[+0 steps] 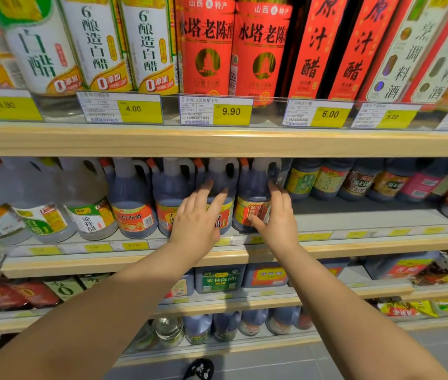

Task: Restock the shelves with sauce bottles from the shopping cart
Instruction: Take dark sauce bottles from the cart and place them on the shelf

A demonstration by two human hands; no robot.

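1. The task's thing in hand is a dark sauce jug [254,187] with a handle, standing upright at the front of the middle shelf [381,244]. It is the last on the right in a row of similar jugs.
2. The right hand [276,215] clasps this jug, with the thumb on its front label and the fingers round its right side.
3. The left hand [196,218] lies with straight, spread fingers against the front of the neighbouring jug [221,174]. The two hands are apart, one on each jug.
4. By my reading, this jug is being seated or squared up in its row, so at least part of the restocking is done.
5. A bare stretch of shelf floor [354,215] lies to the right of the jug and in front of smaller bottles, so there is room for more.
6. The shopping cart is out of view, so what remains in it cannot be told.
7. The held jug's label seems to read 紫林, and the rest is covered by the thumb.
8. Further left, a clear jug [91,218] reads 凉拌醋.
9. On the upper shelf [217,141]:
   - The red-labelled bottles [206,45] read 水塔老陈醋, above a yellow tag [231,111] marked 9.90.
   - The white-labelled bottles [148,42] read 6° 酿造白醋, with a tag marked 4.00.
   - Other tags show 5.90, 6.00 and 5.00.
10. Below, a green-labelled box [218,281] reads 紫林陈醋.
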